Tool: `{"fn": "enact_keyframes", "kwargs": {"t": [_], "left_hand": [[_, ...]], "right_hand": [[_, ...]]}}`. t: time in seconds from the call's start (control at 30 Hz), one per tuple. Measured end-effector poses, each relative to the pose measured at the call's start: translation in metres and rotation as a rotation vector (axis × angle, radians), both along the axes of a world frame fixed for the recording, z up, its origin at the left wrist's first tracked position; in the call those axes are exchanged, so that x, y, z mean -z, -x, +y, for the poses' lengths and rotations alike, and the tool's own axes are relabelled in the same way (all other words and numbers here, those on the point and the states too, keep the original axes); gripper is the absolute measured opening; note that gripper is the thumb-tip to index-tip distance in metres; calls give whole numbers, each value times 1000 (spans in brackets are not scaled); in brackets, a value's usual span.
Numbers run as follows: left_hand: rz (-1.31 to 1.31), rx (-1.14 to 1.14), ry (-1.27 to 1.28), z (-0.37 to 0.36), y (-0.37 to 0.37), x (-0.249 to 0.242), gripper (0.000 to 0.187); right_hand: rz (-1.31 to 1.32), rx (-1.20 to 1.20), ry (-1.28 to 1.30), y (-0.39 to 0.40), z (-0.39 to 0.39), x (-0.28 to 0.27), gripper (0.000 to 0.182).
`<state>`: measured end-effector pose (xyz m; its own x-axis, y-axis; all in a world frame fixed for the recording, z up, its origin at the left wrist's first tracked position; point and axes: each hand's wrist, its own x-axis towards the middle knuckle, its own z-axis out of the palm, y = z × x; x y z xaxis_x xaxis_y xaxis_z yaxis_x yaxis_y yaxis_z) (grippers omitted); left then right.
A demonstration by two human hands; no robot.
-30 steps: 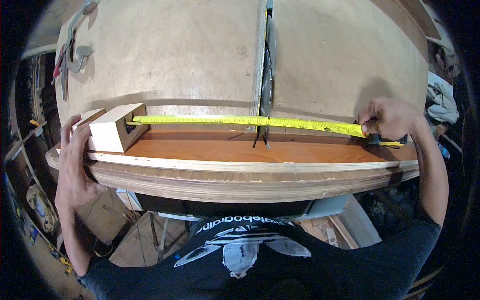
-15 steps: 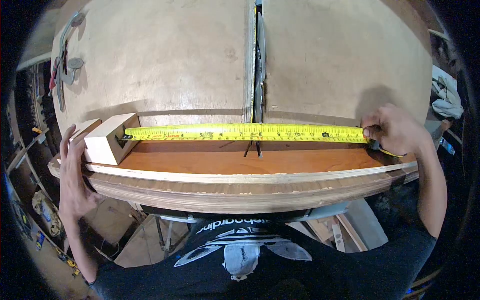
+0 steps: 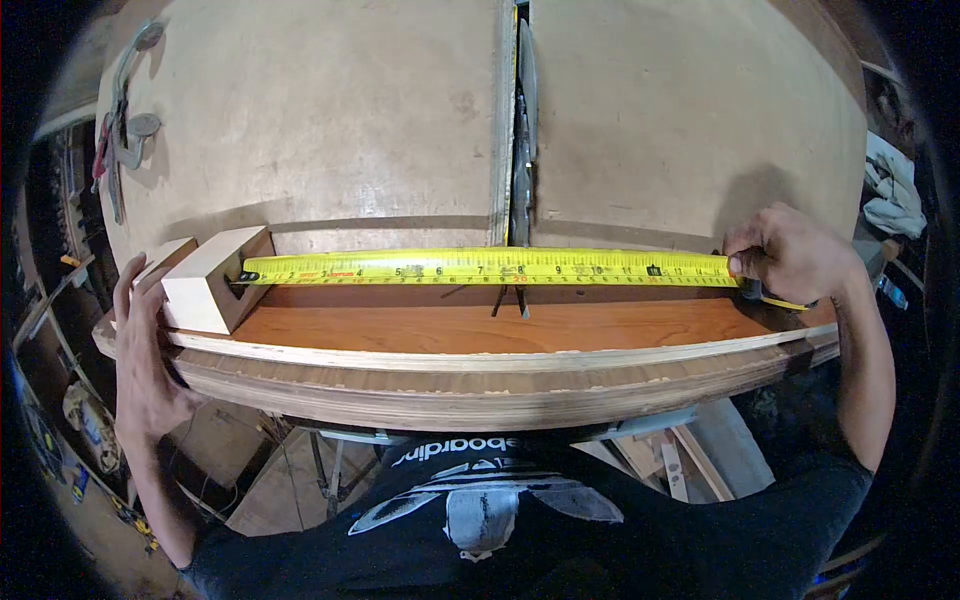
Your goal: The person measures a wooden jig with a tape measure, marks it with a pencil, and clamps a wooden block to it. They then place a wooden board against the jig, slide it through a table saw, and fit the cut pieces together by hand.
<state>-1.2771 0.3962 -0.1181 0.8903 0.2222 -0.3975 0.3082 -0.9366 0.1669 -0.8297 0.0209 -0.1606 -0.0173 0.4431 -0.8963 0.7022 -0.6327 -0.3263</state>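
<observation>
As right hand (image 3: 802, 253) pinches tape (image 3: 450, 268), left hand (image 3: 147, 365) spreads against block (image 3: 200, 290).

The left hand (image 3: 148, 370) is spread at the left end of a reddish-brown wooden board (image 3: 400, 325), its fingers against a pale, squared wooden block (image 3: 208, 285). A yellow steel tape blade with black and red markings (image 3: 450, 268) runs above the board from that block to the right hand (image 3: 800, 255), which grips it beside its dark case (image 3: 757, 291). Beyond lies a broad tan wooden tabletop (image 3: 330, 130), where a grey metal saw blade (image 3: 527, 110) sits in a narrow slot. A grey metal clamp (image 3: 118, 110) lies at the far left.
</observation>
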Motion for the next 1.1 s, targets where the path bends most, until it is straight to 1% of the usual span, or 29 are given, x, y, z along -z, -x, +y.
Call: {"fn": "enact_keyframes", "kwargs": {"t": [0.13, 0.23, 0.27, 0.3, 0.33, 0.37, 0.43, 0.5, 0.53, 0.6, 0.73, 0.8, 0.83, 0.9, 1.03, 1.1], "left_hand": [[-43, 28, -10, 4, 6, 4, 92], [-48, 31, 15, 7, 8, 2, 93], [-50, 28, 14, 8, 10, 2, 93], [-23, 30, 17, 10, 12, 2, 98], [5, 33, 18, 11, 13, 2, 103], [3, 31, 18, 10, 11, 2, 103], [-89, 7, 32, 4, 4, 3, 95], [-92, 4, 25, 3, 3, 2, 94], [-94, 2, 21, 3, 3, 2, 94], [-99, 10, 23, 5, 5, 3, 94], [-83, -2, 6, 1, 3, 2, 96], [-65, 4, 7, 3, 4, 2, 96], [-47, 10, 7, 4, 4, 2, 97], [-30, 5, 3, 4, 1, 0, 97], [5, -28, -11, 0, -3, -1, 96], [-10, -17, -10, 1, -1, 0, 96]], "right_hand": [[-3, -24, 17, -1, 3, 0, 6], [7, 3, 87, -3, 6, 1, 5], [16, -13, 67, -3, 6, 1, 9], [24, -29, 48, -3, 6, 1, 14], [22, -32, 48, -4, 4, 2, 14], [27, -49, 14, -5, 1, 3, 14], [30, -68, -23, -5, -5, 5, 15], [6, -1, -125, -3, -11, 5, 5], [5, -2, -127, -3, -6, 3, 5], [-10, -55, 89, -3, 7, -2, 15], [-17, -78, 57, -6, -1, 4, 17], [3, -70, -63, -7, -7, 6, 18], [4, -68, -62, -7, -4, 5, 18], [-1, -39, 40, -4, 3, 1, 18], [27, -65, 36, -7, 4, 1, 18], [28, -54, -14, -7, -1, 4, 8]]}}
